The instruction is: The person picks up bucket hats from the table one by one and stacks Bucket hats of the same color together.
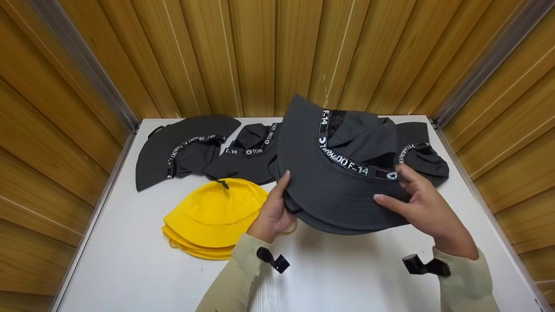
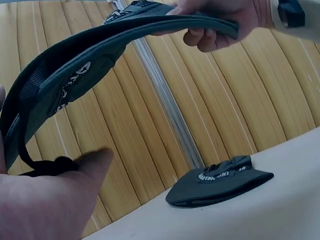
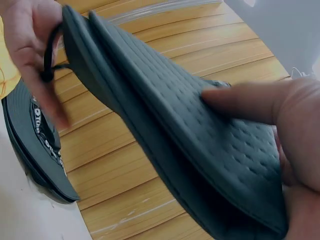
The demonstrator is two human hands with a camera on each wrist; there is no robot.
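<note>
A dark grey bucket hat (image 1: 329, 190), folded flat with a black lettered band, is held up above the table. My right hand (image 1: 427, 203) grips its right side, thumb on the brim and fingers behind, as the right wrist view also shows. My left hand (image 1: 273, 212) is at the hat's left edge with its thumb (image 2: 95, 162) straight and away from the cloth. A black cord (image 3: 49, 55) hangs from the hat beside the left palm. The brim's two layers stand slightly apart in the right wrist view.
Behind lie more dark hats: one at the left (image 1: 173, 151), one in the middle (image 1: 247, 160), one at the right (image 1: 422, 160). Stacked yellow hats (image 1: 217, 212) sit left of my left hand. Wood-patterned walls (image 1: 260, 56) enclose the white table (image 1: 130, 260).
</note>
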